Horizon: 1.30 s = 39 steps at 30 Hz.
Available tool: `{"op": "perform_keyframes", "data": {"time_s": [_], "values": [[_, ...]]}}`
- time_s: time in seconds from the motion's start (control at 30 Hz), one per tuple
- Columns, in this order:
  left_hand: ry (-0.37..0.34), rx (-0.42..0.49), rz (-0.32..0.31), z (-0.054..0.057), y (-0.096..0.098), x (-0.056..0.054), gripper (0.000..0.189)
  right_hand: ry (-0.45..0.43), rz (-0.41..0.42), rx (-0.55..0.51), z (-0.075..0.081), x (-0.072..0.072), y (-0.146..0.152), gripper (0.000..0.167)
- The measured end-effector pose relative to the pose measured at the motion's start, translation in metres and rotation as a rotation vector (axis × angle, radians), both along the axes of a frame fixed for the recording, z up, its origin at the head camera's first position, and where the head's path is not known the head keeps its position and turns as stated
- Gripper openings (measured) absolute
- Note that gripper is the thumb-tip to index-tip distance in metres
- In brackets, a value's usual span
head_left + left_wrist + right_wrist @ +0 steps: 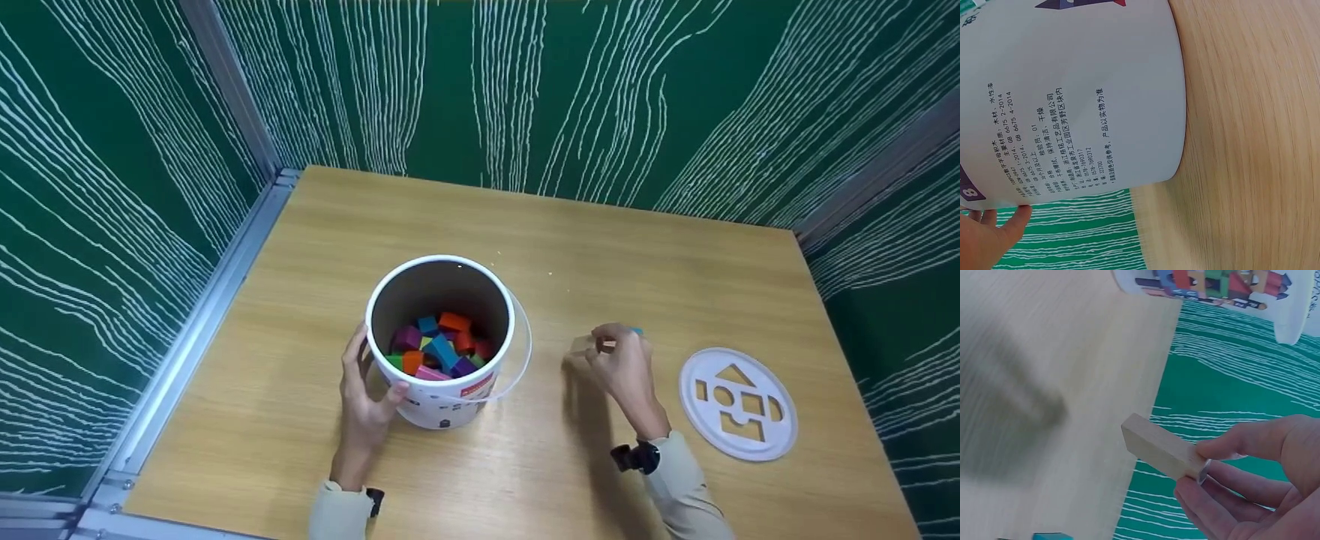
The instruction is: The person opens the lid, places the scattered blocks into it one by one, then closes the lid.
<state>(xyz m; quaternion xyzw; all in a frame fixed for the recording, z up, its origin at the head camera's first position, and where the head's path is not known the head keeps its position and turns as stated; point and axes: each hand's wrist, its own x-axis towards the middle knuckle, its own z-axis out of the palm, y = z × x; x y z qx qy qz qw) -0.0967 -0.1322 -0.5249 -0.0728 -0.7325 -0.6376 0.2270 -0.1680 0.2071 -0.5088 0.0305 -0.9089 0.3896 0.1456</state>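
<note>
Bucket: the white bucket (427,412) stood upright on the table (225,390), coloured blocks (444,349) heaped low inside it and its thin handle (529,341) hanging round the right side

Left hand: your left hand (365,409) was partly spread and curved round the bucket's near left side, thumb at the rim, fingers against the outer wall

Right hand: your right hand (624,365) was nearly closed, pinching one end of a plain wooden block (1159,444) between thumb and fingertips

Plain block: it was well apart from the bucket, to its right, its free end pointing leftward, and it appeared raised off the table

Turquoise piece: a small turquoise piece (1053,536) showed only in part, near your right hand

White disc: the disc with cut-out shapes (705,420) lay flat beyond your right hand, untouched

Step in hand: you seemed to be handling a single block while steadying the bucket

Next move: in my judgement it called for a firm pinch, since you had only the block's end, and a light left hand so the bucket would not tip
</note>
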Motion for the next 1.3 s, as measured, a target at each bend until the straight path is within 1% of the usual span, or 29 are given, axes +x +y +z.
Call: {"op": "perform_keyframes", "data": {"time_s": [0.07, 0.13, 0.17, 0.27, 0.3, 0.4, 0.57, 0.77, 1.13, 1.2, 1.3], "values": [[0.002, 0.003, 0.001, 0.007, 0.002, 0.003, 0.081, 0.005, 0.009, 0.001, 0.003, 0.001, -0.002, 0.016], [-0.001, 0.003, 0.001, 0.008, 0.002, 0.003, 0.081, 0.005, 0.012, -0.005, 0.006, 0.001, -0.003, 0.017], [-0.003, 0.001, 0.002, 0.007, 0.002, 0.003, 0.081, 0.005, 0.013, -0.015, 0.008, 0.002, -0.004, 0.017], [-0.012, -0.003, 0.007, -0.003, -0.001, -0.001, 0.083, 0.009, 0.017, -0.037, 0.014, 0.003, -0.007, 0.018], [-0.010, -0.004, 0.009, -0.008, -0.002, -0.002, 0.083, 0.013, 0.018, -0.041, 0.016, 0.003, -0.008, 0.019], [0.005, 0.001, 0.015, -0.015, -0.004, -0.004, 0.083, 0.035, 0.029, -0.049, 0.022, 0.004, -0.011, 0.019], [0.029, 0.003, 0.014, -0.018, -0.005, -0.006, 0.083, 0.092, 0.048, -0.058, 0.034, 0.007, -0.017, 0.019], [0.008, 0.003, 0.010, -0.019, -0.004, -0.007, 0.084, 0.137, 0.067, -0.070, 0.048, 0.010, -0.022, 0.020], [0.018, 0.012, 0.008, -0.015, -0.004, -0.006, 0.083, 0.189, 0.109, -0.050, 0.064, 0.015, -0.028, 0.022], [0.014, 0.011, 0.009, -0.011, -0.003, -0.005, 0.082, 0.197, 0.118, -0.045, 0.066, 0.015, -0.028, 0.022], [0.016, 0.008, 0.011, 0.003, 0.001, 0.000, 0.081, 0.203, 0.130, -0.044, 0.069, 0.016, -0.029, 0.023]]}}
